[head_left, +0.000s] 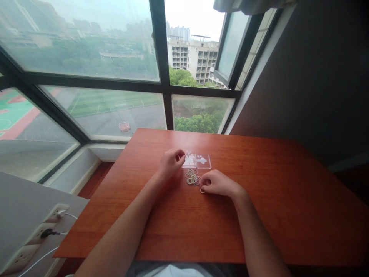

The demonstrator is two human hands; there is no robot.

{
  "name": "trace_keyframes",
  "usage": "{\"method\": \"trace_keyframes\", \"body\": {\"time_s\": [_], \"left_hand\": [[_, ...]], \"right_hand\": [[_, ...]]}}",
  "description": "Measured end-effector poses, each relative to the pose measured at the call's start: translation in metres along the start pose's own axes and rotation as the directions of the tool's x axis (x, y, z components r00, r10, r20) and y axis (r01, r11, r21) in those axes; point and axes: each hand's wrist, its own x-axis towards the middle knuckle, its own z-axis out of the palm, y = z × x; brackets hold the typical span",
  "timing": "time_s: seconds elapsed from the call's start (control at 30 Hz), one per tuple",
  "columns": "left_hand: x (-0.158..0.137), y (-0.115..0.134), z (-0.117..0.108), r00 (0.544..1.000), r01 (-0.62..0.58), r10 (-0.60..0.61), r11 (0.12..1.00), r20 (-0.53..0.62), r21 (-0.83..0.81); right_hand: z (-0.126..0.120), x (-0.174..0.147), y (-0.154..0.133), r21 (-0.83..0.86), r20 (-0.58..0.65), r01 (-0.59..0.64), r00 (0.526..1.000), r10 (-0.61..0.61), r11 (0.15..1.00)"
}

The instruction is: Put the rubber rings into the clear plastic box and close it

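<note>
My left hand (170, 163) is closed, its curled fingertips at the left edge of a flat, clear plastic case (205, 166) with white printed shapes. The fingers partly hide that edge. Just in front of the case lies a loose pile of small ring-shaped hair ties (190, 180), in pale green, whitish and pinkish tones. To the right of the pile, my right hand (216, 182) is closed in a pinch, low over the table. Under its fingertips shows one pale hair tie (202, 191), partly covered by them.
The reddish-brown wooden table (187, 227) runs up to large windows in dark frames (164, 86). One window pane (233, 46) on the right stands open. At the lower left, a wall socket strip (37, 232) holds plugs with cables beside the table edge.
</note>
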Motion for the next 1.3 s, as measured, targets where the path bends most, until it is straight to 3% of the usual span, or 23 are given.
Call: {"method": "trace_keyframes", "body": {"time_s": [0.27,0.4,0.47,0.6,0.7,0.8,0.9,1.1,1.3], "left_hand": [[0.000,0.001,0.000,1.000,0.000,0.000,1.000,0.002,-0.025],[0.000,0.005,-0.001,1.000,0.021,-0.020,0.997,0.018,-0.068],[0.000,0.010,0.000,0.998,0.045,-0.038,0.991,0.055,-0.125],[-0.002,0.027,0.000,0.969,0.096,-0.028,0.957,0.244,-0.275],[-0.004,0.041,0.000,0.941,0.143,-0.019,0.928,0.337,-0.345],[-0.004,0.049,-0.001,0.938,0.158,-0.025,0.919,0.347,-0.361],[-0.005,0.051,0.001,0.944,0.150,-0.022,0.916,0.328,-0.372],[-0.005,0.045,0.007,0.965,0.083,0.009,0.936,0.260,-0.341],[0.002,0.016,0.001,0.999,0.035,-0.036,0.993,-0.006,-0.110]], "right_hand": [[0.002,0.000,0.002,-0.013,-0.021,0.038,0.999,-0.038,0.999],[0.003,0.004,0.006,0.032,-0.177,0.105,0.979,-0.098,0.994],[0.002,0.008,0.008,0.023,-0.314,0.138,0.941,-0.124,0.990],[0.002,0.015,0.011,-0.053,-0.558,0.152,0.815,-0.156,0.987],[0.004,0.018,0.011,-0.096,-0.641,0.161,0.745,-0.185,0.982],[0.006,0.018,0.010,-0.105,-0.679,0.168,0.708,-0.194,0.980],[0.007,0.017,0.006,-0.108,-0.682,0.140,0.710,-0.176,0.984],[0.007,0.017,0.002,-0.115,-0.636,0.065,0.761,-0.124,0.991],[0.005,0.017,0.006,-0.097,-0.633,0.046,0.768,-0.097,0.994]]}}
